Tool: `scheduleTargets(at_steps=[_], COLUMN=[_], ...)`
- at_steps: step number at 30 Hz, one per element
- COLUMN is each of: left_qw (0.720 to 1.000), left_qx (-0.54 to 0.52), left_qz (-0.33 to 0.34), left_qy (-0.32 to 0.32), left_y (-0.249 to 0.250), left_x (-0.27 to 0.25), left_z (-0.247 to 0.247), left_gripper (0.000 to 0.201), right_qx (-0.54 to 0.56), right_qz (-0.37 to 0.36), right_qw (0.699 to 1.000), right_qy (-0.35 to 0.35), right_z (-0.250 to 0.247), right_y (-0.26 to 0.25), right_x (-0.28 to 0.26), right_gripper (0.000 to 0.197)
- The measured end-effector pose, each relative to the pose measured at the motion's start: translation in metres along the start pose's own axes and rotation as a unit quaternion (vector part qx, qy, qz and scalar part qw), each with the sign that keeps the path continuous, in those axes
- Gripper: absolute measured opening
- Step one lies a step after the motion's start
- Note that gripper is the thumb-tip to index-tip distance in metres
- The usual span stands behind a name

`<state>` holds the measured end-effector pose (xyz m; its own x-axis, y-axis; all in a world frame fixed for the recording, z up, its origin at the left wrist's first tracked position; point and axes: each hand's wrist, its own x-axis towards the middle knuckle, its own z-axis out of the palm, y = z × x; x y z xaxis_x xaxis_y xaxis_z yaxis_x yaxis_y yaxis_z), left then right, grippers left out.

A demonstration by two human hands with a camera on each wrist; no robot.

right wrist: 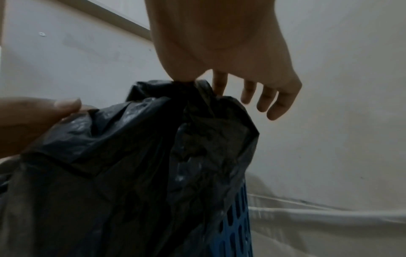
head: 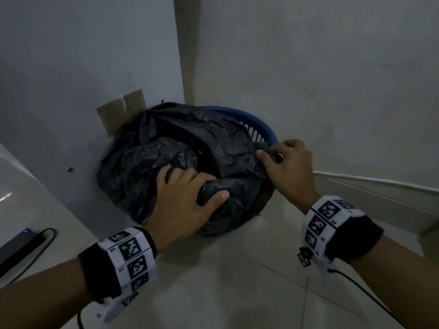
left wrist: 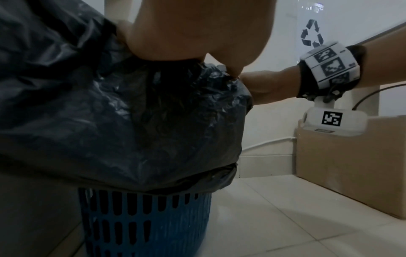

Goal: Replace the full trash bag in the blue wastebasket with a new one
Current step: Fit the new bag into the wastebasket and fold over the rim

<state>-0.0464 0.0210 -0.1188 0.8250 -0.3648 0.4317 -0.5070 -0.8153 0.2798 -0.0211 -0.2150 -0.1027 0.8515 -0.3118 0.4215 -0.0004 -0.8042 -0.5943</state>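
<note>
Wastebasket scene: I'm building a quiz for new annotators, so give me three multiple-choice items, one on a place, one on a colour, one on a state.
1. Where does the blue wastebasket stand?
A. on a table
B. on the tiled floor in a wall corner
C. inside a cardboard box

2. What colour is the trash bag?
A. black
B. white
C. green

3. What is the right hand doing?
A. hanging idle
B. pressing flat on the floor
C. pinching the bag's edge at the rim

Key: 1 B, the head view shows tiles below and walls meeting behind; 2 A, the crinkled plastic is black in every view; 3 C, the right wrist view shows thumb and finger nipping gathered plastic while the left hand grips the bag's front.
</note>
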Motion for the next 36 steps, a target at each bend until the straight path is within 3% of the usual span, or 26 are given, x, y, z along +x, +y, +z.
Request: scheduleTargets(at_steps=[2, 5, 6, 8, 10, 11, 13, 16, 19, 22, 25, 27, 29, 31, 32, 36], left_qw=[1.0, 0.998, 0.997, 0.993, 0.991, 0.991, 0.989, 0.985, 0.987, 0.99, 0.99, 0.991, 0.99, 0.986, 0.984, 0.981], left_qx=[-0.007, -0.013, -0.007, 0.014, 0.026, 0.026, 0.017, -0.022, -0.055, -0.014, 0.046, 0.043, 0.017, 0.004, 0.008, 0.033], left_qz=[0.002, 0.053, 0.078, 0.118, 0.13, 0.13, 0.136, 0.158, 0.147, 0.134, 0.121, 0.122, 0.138, 0.166, 0.18, 0.19], left_qy=[0.017, 0.03, 0.025, 0.011, 0.013, 0.024, 0.052, 0.064, 0.026, -0.045, -0.048, -0.034, -0.014, -0.004, -0.005, -0.016], left_y=[-0.002, -0.024, -0.035, -0.058, -0.072, -0.075, -0.072, -0.051, -0.015, 0.01, 0.014, 0.01, -0.002, -0.02, -0.03, -0.062], left_x=[0.002, 0.004, 0.004, 0.003, 0.003, 0.004, 0.005, 0.011, 0.014, 0.009, 0.002, 0.001, 0.003, 0.009, 0.012, 0.018], left_z=[0.002, -0.002, -0.005, -0.011, -0.018, -0.021, -0.023, -0.024, -0.022, -0.01, -0.001, 0.0, -0.003, -0.008, -0.01, -0.018], left_gripper=[0.052, 0.045, 0.046, 0.051, 0.052, 0.05, 0.042, 0.038, 0.04, 0.046, 0.052, 0.052, 0.049, 0.048, 0.049, 0.054], right_qx=[0.036, 0.109, 0.097, 0.056, 0.049, 0.061, 0.142, 0.278, 0.322, 0.351, 0.441, 0.454, 0.389, 0.237, 0.181, 0.065], right_qz=[-0.035, 0.06, 0.114, 0.193, 0.214, 0.22, 0.219, 0.253, 0.27, 0.305, 0.331, 0.349, 0.331, 0.293, 0.275, 0.191], right_qw=[0.997, 0.978, 0.977, 0.978, 0.973, 0.969, 0.963, 0.927, 0.907, 0.884, 0.833, 0.818, 0.858, 0.926, 0.944, 0.979], right_qy=[0.059, 0.165, 0.153, 0.047, -0.068, -0.09, -0.067, -0.006, -0.022, -0.043, -0.048, -0.055, -0.047, -0.031, -0.024, 0.021], right_z=[-0.006, -0.022, -0.025, -0.025, -0.017, -0.014, -0.015, -0.021, -0.014, -0.007, -0.008, -0.012, -0.014, -0.018, -0.021, -0.034], right_y=[-0.001, 0.015, 0.027, 0.051, 0.064, 0.065, 0.053, 0.034, 0.025, 0.02, 0.023, 0.026, 0.028, 0.026, 0.025, 0.025], right_x=[0.011, 0.027, 0.027, 0.016, -0.002, -0.007, -0.008, 0.007, 0.018, 0.019, 0.022, 0.027, 0.03, 0.027, 0.024, 0.013], right_gripper=[0.028, 0.034, 0.035, 0.023, 0.023, 0.021, 0.003, 0.038, 0.046, 0.054, 0.066, 0.08, 0.069, 0.045, 0.036, 0.021])
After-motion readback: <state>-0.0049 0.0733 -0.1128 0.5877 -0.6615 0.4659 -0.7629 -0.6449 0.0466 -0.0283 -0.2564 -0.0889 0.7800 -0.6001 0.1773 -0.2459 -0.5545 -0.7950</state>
